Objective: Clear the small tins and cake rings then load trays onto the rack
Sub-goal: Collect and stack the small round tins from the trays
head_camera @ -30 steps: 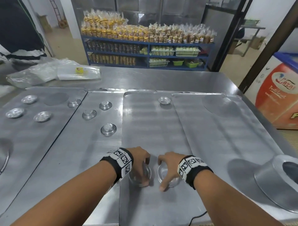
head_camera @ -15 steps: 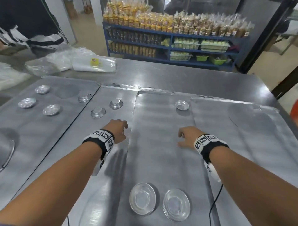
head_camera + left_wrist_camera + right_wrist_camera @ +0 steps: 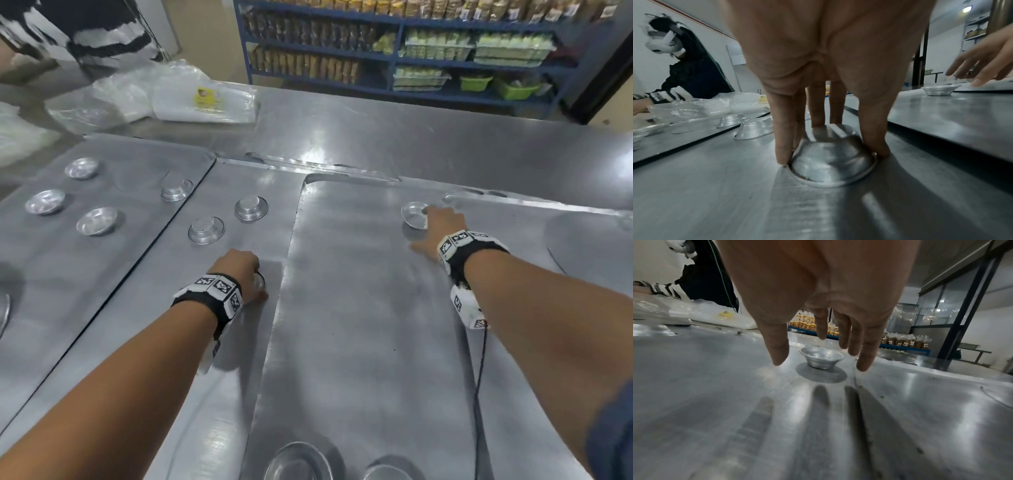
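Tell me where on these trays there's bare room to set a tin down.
The middle tray is bare between the upright tin by the right hand and the two dishes at its near edge. It is crowded to the left: the left hand grips an upturned tin, with two more upturned tins beyond and three upright tins on the far-left tray.

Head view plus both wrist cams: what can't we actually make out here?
- Upturned tin under the left hand: in the head view the hand covers nearly all of it; only the left wrist view shows the fingers pinching its rim.
- Two tins at the near edge: cut off by the bottom of the head view.
- Upright tin ahead of the right hand: its inside is too small to check.
- Rack: in no view.
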Motion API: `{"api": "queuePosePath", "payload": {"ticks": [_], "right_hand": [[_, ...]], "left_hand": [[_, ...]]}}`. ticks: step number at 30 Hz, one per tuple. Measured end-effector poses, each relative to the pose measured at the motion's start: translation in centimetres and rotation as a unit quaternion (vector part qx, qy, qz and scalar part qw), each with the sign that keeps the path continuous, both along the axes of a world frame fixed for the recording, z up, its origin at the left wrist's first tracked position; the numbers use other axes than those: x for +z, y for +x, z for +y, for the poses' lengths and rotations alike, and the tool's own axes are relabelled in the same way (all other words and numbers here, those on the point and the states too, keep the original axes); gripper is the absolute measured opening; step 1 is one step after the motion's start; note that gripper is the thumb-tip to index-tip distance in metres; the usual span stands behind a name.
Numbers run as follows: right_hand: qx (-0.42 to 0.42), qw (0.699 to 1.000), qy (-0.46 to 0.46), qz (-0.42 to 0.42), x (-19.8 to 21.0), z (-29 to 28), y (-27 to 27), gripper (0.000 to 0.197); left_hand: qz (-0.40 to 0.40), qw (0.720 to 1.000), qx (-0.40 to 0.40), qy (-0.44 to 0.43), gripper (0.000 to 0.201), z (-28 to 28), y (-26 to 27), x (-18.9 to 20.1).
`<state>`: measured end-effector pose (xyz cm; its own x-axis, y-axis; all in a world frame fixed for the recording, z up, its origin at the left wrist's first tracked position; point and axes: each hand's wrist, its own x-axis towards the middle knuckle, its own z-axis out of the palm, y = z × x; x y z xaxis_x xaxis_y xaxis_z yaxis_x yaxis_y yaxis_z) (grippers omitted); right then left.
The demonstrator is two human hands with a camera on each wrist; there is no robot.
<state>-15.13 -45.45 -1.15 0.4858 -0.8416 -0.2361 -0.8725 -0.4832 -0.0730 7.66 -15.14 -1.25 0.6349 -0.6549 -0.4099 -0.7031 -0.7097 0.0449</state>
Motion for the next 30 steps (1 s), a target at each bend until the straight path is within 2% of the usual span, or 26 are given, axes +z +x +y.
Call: {"api": "queuePosePath", "payload": {"ticks": [5, 7, 9, 14, 17, 19, 22, 24, 28, 30], "right_hand": [[-0.014, 0.999, 0.001, -0.048, -2.7, -1.9, 1.8, 0.095], [-0.016, 0.998, 0.0, -0.063, -2.9, -2.2, 2.4, 0.092], [-0.02, 0.998, -0.007, -0.06, -3.1, -2.4, 2.8, 0.085], [-0.071, 0.996, -0.003, -0.049, -2.3, -1.9, 3.4, 0.081], [-0.081, 0.996, 0.02, -0.031, -1.2, -1.2, 3.3, 0.088], [-0.066, 0.997, 0.039, -0.015, -0.7, -0.6, 3.2, 0.094], [-0.021, 0.998, 0.046, 0.02, 0.0, 1.0, 2.6, 0.091], [0.001, 0.998, 0.047, 0.03, 0.6, 2.3, 2.0, 0.091], [0.017, 0.997, 0.076, 0.025, 2.2, 5.2, 0.3, 0.089], [0.021, 0.996, 0.085, 0.022, 3.1, 6.9, -0.8, 0.089]], "left_hand": [[0.004, 1.0, 0.008, -0.009, 0.051, -0.3, -0.3, 0.2], [-0.005, 1.0, -0.001, -0.004, 0.052, -0.2, -0.6, 0.0], [-0.015, 1.0, -0.006, 0.001, 0.055, 0.0, -0.7, -0.2], [-0.019, 1.0, -0.001, 0.013, 0.059, 0.5, -0.6, 0.0], [-0.006, 1.0, 0.007, 0.016, 0.059, 0.8, -0.6, 0.2], [0.005, 1.0, 0.016, 0.016, 0.058, 1.0, -0.5, 0.2], [0.009, 0.999, 0.032, -0.001, 0.044, 1.2, -0.4, 0.2], [0.012, 0.999, 0.038, -0.003, 0.042, 1.2, -0.4, 0.5], [0.033, 0.998, 0.062, 0.001, 0.075, 1.8, -1.0, 1.2], [0.024, 0.998, 0.054, 0.008, 0.08, 2.2, -1.7, 1.2]]}}
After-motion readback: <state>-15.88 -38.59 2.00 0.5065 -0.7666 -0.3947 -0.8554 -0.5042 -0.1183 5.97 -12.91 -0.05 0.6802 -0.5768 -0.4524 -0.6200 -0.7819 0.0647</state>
